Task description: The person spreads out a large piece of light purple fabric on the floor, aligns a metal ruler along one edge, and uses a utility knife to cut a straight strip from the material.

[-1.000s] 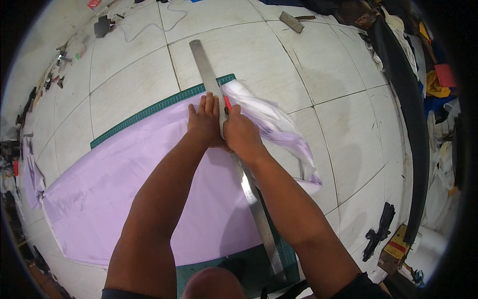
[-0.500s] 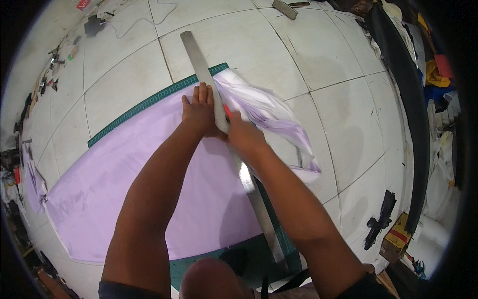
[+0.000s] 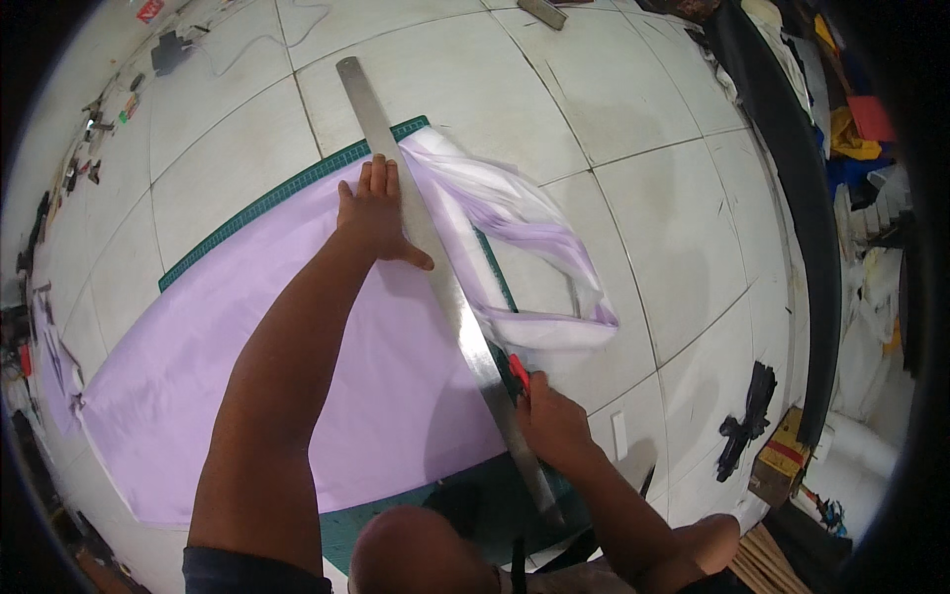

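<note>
My left hand (image 3: 374,220) lies flat with its fingers stretched out, pressing on a long steel ruler (image 3: 427,243) and the lilac fabric (image 3: 267,297) beside it. The ruler runs slantwise over the fabric and the green cutting mat (image 3: 396,507) underneath. Closed round a red cutter knife (image 3: 520,372), my right hand (image 3: 554,421) is just right of the ruler's lower half; the blade cannot be made out. To the ruler's right lies a bunched strip of lilac and white fabric (image 3: 554,238), looped over the floor and the mat's edge.
A small white bar (image 3: 619,436) lies on the tiled floor beside my right wrist. Farther right are a black taped object (image 3: 747,421), a yellow box (image 3: 777,460) and a long black roll (image 3: 807,198). At the far side sit a block (image 3: 542,13) and a black adapter (image 3: 172,51).
My right hand has moved down along the ruler, toward me, with the red knife. My left hand stays on the ruler. The whole view has shifted slightly.
</note>
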A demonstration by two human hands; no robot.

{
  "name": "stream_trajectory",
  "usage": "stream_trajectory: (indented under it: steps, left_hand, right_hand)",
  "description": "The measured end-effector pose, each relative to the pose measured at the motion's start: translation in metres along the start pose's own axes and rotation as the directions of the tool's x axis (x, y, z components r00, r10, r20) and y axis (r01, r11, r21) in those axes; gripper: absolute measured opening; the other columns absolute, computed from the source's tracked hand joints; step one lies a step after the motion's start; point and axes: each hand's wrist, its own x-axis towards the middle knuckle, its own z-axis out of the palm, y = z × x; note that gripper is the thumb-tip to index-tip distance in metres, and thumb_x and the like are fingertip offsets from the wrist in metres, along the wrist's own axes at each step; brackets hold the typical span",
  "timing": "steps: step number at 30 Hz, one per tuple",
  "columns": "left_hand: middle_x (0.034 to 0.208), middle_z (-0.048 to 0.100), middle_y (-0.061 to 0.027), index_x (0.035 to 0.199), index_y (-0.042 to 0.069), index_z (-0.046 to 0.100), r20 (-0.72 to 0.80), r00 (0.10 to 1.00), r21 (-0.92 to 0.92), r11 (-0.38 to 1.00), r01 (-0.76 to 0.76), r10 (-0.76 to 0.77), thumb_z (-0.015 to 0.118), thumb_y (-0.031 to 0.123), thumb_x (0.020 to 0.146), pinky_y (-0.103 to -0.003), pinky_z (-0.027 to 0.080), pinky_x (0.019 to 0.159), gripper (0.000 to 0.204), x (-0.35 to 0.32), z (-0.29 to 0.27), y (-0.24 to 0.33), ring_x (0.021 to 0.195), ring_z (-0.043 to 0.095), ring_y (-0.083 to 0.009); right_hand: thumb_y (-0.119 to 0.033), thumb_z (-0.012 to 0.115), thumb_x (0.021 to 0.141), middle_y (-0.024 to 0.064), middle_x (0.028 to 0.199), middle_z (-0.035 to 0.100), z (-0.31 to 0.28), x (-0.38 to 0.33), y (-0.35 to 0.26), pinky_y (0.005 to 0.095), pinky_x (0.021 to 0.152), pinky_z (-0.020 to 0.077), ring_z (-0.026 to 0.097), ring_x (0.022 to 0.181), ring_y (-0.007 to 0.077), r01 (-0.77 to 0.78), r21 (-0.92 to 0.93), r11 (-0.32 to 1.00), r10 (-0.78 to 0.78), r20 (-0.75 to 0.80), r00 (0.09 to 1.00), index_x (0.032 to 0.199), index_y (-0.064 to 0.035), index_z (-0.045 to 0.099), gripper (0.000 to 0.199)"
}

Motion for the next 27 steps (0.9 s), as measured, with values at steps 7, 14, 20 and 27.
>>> stream_trajectory:
  steps: [7, 14, 20, 27]
  left_hand:
    - [0.155, 0.006, -0.0263, 0.148, -0.008, 0.004, -0.012, 1.0, -0.013, 1.0, -0.012, 0.012, 0.082, 0.073, 0.041, -0.057, 0.023, 0.112, 0.155, 0.0, -0.002, 0.001, 0.146, 0.009, -0.0362]
    - [0.156, 0.004, -0.0275, 0.148, -0.009, 0.003, -0.003, 1.0, -0.008, 1.0, -0.029, 0.029, 0.08, 0.076, 0.042, -0.057, 0.022, 0.113, 0.156, 0.004, 0.001, 0.002, 0.146, 0.009, -0.0372]
    - [0.157, 0.005, -0.0243, 0.149, -0.007, 0.005, -0.014, 1.0, -0.01, 1.0, -0.013, 0.013, 0.079, 0.074, 0.044, -0.057, 0.021, 0.113, 0.152, -0.001, 0.004, -0.004, 0.147, 0.009, -0.0349]
    - [0.157, 0.006, -0.0239, 0.149, -0.005, 0.007, -0.044, 0.999, -0.016, 1.0, -0.004, 0.003, 0.083, 0.066, 0.048, -0.056, 0.021, 0.114, 0.145, 0.007, 0.011, -0.005, 0.147, 0.011, -0.0351]
  right_hand:
    - [-0.026, 0.052, 0.098, 0.0067, 0.089, 0.06, 0.02, 0.121, 0.005, 0.0328, 0.066, 0.0479, 0.057, 0.072, 0.0163, 0.383, 0.754, 0.534, -0.254, -0.289, 0.923, 0.123, -0.0055, 0.043, 0.033]
    - [-0.023, 0.054, 0.097, 0.0084, 0.085, 0.063, -0.1, 0.187, 0.038, 0.0305, 0.061, 0.0518, 0.061, 0.067, 0.0167, 0.594, 0.715, 0.368, 0.213, -0.687, 0.694, 0.108, -0.0037, 0.047, 0.024]
    - [-0.037, 0.04, 0.099, 0.0305, 0.088, 0.063, -0.061, 0.147, -0.045, 0.0574, 0.071, 0.0458, 0.061, 0.082, 0.0491, 0.377, 0.292, 0.879, -0.132, -0.611, 0.78, 0.12, -0.0042, 0.039, 0.039]
    - [-0.018, 0.049, 0.09, 0.0278, 0.084, 0.065, -0.046, 0.177, -0.14, 0.0552, 0.074, 0.0489, 0.064, 0.081, 0.0473, 0.44, 0.069, 0.895, -0.376, -0.414, 0.829, 0.107, 0.0021, 0.04, 0.028]
